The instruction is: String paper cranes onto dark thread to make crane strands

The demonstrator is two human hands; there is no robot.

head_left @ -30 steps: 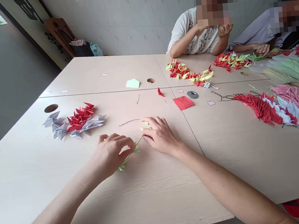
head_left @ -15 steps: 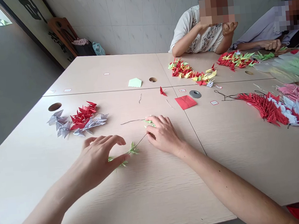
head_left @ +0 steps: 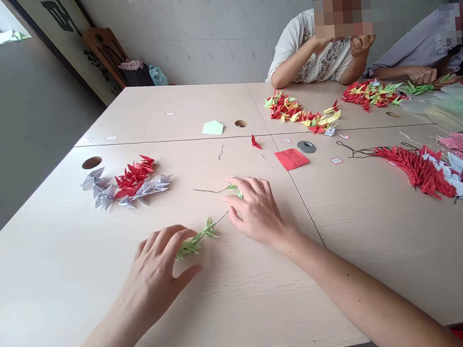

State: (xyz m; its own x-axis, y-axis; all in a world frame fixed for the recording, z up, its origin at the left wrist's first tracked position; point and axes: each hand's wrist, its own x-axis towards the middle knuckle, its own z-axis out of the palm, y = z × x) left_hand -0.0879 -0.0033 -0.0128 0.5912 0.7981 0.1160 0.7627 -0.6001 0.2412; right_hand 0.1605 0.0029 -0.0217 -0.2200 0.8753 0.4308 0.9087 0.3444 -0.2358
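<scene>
The left hand (head_left: 154, 270) is spread a bit, with bent fingers on small green paper cranes (head_left: 193, 245). A thin dark string (head_left: 219, 219) goes from them to the right hand (head_left: 256, 211), which curls by another green paper crane (head_left: 235, 187). I cannot tell if either hand pinches.

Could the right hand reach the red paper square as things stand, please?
Probably yes: the right hand lies near the red paper square, with only a thin white strip between.

Pale wood table (head_left: 56, 283): green crane string (head_left: 208, 229), red-grey crane string (head_left: 133, 177), red paper square (head_left: 291, 159).
</scene>
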